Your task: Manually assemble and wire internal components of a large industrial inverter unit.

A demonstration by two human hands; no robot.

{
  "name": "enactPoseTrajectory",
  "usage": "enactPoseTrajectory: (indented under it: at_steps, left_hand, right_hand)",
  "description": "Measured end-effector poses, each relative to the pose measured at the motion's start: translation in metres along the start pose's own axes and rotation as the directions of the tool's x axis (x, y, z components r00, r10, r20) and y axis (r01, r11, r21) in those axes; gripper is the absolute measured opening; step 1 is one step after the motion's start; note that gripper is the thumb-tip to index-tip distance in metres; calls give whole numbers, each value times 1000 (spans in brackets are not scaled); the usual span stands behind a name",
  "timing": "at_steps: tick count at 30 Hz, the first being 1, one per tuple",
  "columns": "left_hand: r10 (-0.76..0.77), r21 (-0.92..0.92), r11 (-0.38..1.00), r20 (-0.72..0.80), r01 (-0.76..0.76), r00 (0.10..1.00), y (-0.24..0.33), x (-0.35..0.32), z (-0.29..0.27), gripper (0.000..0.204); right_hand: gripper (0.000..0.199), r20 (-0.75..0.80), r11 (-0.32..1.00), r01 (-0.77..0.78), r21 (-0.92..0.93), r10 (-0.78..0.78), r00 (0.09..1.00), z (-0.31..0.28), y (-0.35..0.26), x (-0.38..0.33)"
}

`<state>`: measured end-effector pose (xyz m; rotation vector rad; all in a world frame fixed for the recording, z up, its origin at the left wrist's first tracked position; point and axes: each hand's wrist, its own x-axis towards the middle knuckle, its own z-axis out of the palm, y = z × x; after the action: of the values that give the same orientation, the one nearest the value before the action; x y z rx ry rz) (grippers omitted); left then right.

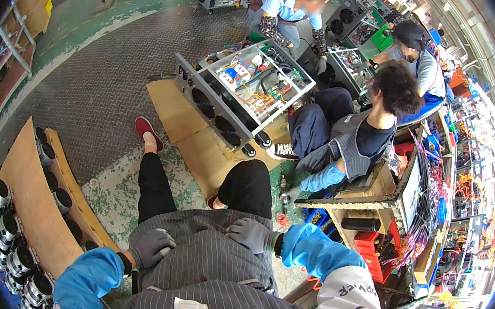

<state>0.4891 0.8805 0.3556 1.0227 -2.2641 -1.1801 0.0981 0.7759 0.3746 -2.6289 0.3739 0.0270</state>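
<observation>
My left hand (152,248), in a grey glove, rests on the dark pinstriped apron (195,245) over my left thigh, its fingers loosely bent. On my right thigh lies my right hand (250,235), gloved the same way, fingers laid along the cloth. Neither hand holds anything. Beyond my knees stands a large metal-framed electrical unit (255,83) with its top uncovered, showing wiring and copper-coloured parts. Its grey panel with round black fans (216,112) faces me, and its casters (249,150) stand near the flattened cardboard (185,142).
A co-worker (352,129) sits close on the right, a gloved hand by a tool (285,199). Two others (290,8) work farther back. A cluttered bench (375,204) with wires and red bins (370,252) lines the right. Casters (7,226) and a wooden board (38,193) lie left.
</observation>
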Motion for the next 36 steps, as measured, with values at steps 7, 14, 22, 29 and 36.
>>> enactPoseTrajectory:
  at_steps: [7,14,22,29,36]
  left_hand:
    - [-9,16,1000,4,9,1000,3,0,-2,21]
    - [-2,31,1000,2,2,1000,6,1,-4,21]
    - [-8,21,1000,-5,8,1000,5,2,-3,19]
    - [-22,23,999,2,22,1000,6,2,-4,20]
    - [-17,25,1000,-1,17,1000,4,1,-3,21]
  right_hand:
    - [52,-7,1000,-5,-11,5,1000,1,0,0]
    - [54,3,1000,8,-13,-8,1000,-1,0,1]
    - [54,16,1000,0,20,0,1000,-5,-1,2]
    - [54,5,1000,5,21,-5,1000,-5,0,2]
    - [54,7,1000,-3,20,3,1000,-5,-1,2]
